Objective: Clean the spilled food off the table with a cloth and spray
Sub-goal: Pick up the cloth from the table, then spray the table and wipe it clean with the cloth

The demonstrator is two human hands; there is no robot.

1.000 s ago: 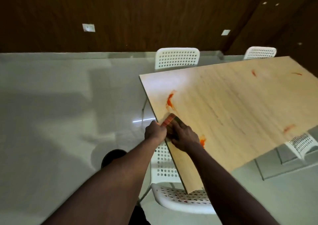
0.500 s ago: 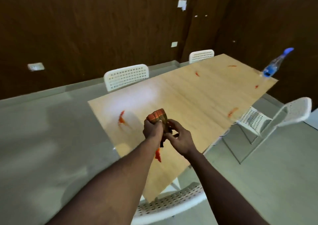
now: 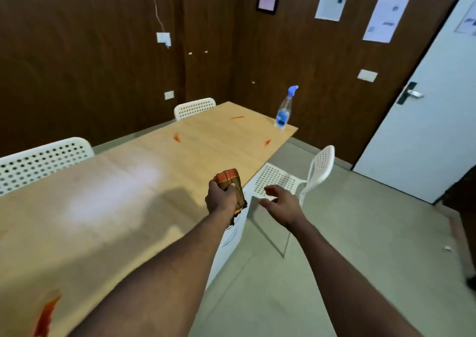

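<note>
Released by the right hand [image 3: 280, 202] since half a second ago, when both hands worked it together, the cloth [image 3: 228, 179] is now held by the left hand [image 3: 222, 199] alone. That hand's fingers and thumb are curled tightly round the bundled orange-and-brown checked fabric, which is raised just above the table [image 3: 134, 190] near its right long edge, with a loose end hanging below the wrist. The right hand has come away past that same edge and hangs over the floor beside the table, fingers apart and loosely bent, holding nothing.

A clear spray bottle [image 3: 283, 111] with a blue trigger head stands upright on the table's far right corner, well apart from both hands. Orange-red food smears mark the pale wood top: a large smear [image 3: 45, 316] at the table's near left end, a small one [image 3: 177, 137] towards the far end, a thin streak [image 3: 237, 117] near the bottle, and a spot [image 3: 267, 142] by the far right edge.

White perforated chairs flank the table: one chair [image 3: 43, 160] along its left side, a second chair [image 3: 195, 107] at the far left, and a third chair [image 3: 313, 174] pulled out from the right edge, just beyond the right hand. A white door [image 3: 427, 120] stands past the table's far right corner.
</note>
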